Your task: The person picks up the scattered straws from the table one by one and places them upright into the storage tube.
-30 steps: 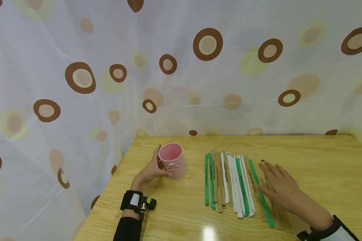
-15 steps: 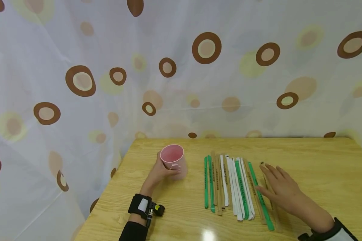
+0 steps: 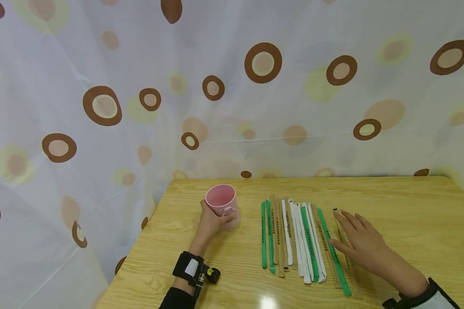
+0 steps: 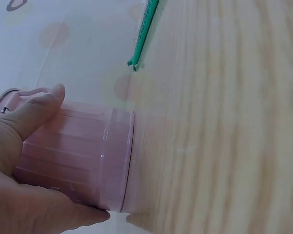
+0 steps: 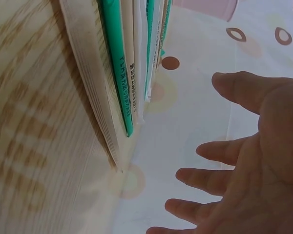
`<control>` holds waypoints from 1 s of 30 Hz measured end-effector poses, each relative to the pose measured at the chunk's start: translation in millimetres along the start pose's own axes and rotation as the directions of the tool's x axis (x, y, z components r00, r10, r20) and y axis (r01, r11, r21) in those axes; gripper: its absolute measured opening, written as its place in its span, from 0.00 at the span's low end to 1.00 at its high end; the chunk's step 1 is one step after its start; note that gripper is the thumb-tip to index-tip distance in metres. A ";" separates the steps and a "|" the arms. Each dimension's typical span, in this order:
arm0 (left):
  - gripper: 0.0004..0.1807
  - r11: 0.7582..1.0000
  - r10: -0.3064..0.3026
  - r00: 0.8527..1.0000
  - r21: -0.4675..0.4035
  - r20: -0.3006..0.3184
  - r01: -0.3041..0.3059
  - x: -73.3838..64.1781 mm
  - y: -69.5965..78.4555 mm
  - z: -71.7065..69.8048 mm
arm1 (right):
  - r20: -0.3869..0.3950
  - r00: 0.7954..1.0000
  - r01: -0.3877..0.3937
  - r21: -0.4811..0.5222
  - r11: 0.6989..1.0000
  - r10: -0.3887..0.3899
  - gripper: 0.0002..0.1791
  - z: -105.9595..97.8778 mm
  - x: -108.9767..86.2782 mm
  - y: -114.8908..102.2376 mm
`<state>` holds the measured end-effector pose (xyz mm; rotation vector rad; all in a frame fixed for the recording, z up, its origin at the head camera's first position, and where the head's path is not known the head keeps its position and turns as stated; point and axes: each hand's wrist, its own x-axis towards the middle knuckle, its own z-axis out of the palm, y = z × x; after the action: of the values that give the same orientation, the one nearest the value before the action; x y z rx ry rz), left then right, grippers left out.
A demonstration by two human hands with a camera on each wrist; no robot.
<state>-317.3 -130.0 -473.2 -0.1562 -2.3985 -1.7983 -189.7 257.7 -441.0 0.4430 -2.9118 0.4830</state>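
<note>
Gripping a pink cup (image 4: pixel 78 151), the left hand (image 3: pixel 210 222) curls around its side, thumb lying by the small handle. The cup, mouth upward, is at the left part of the wooden table (image 3: pixel 429 223); whether its base touches the surface is difficult to judge from the left wrist view. To its right, apart from it, lies a row of paper-wrapped sticks (image 3: pixel 303 240) in green, white and brown, roughly parallel and partly overlapping. At the row's right end, beyond a slanting green stick (image 3: pixel 334 253), the right hand (image 3: pixel 361 240) hovers over a brown stick (image 3: pixel 351 274), fingers extended and spread wide. Behind the table hangs a pale curtain (image 3: pixel 294 86) patterned with brown rings.
</note>
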 end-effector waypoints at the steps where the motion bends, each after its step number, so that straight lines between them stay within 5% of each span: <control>1: 0.55 1.000 0.000 1.000 0.004 -0.002 0.001 0.0 0.6 0.1 | 0.002 1.000 -0.002 0.001 1.000 0.002 0.43 -0.1 0.0 -0.2; 22: 0.54 0.993 0.052 0.999 0.102 -0.010 -0.051 0.0 -0.2 0.9 | 0.001 1.000 -0.014 -0.002 1.000 0.014 0.41 6.9 2.8 6.6; 30: 0.54 0.991 0.058 0.998 0.119 -0.018 -0.055 -1.0 -1.5 0.8 | -0.019 0.991 -0.135 0.001 0.991 0.135 0.30 11.8 11.0 15.7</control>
<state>-316.5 -129.6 -475.0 -0.1894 -2.4523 -1.6202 -206.3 265.0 -454.3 0.2411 -2.9364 0.5024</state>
